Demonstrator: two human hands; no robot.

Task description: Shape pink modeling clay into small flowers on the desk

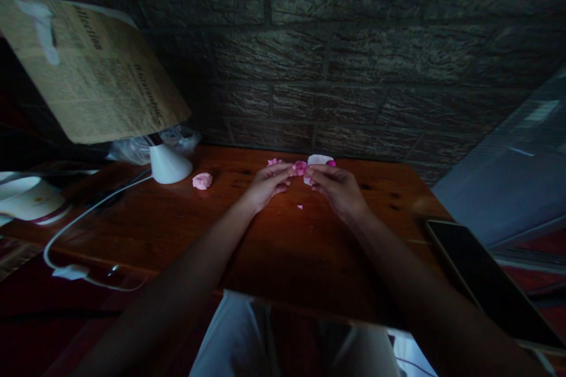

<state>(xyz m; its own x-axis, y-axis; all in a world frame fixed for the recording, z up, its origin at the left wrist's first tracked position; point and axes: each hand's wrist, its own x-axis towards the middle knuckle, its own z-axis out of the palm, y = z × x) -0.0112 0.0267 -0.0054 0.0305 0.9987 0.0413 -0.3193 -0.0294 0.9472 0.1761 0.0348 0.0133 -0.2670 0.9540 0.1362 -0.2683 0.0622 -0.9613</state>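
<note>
Stretches both forearms (207, 253) forward over the wooden table (292, 259), converging near its far edge. Pinches, with left hand (268, 182) curled, the left side of a pink flower (300, 168) between thumb and fingers; with right hand (339, 187), pinches its right edge likewise. Shows flower roughly round; cannot tell long axis or facing.
</note>
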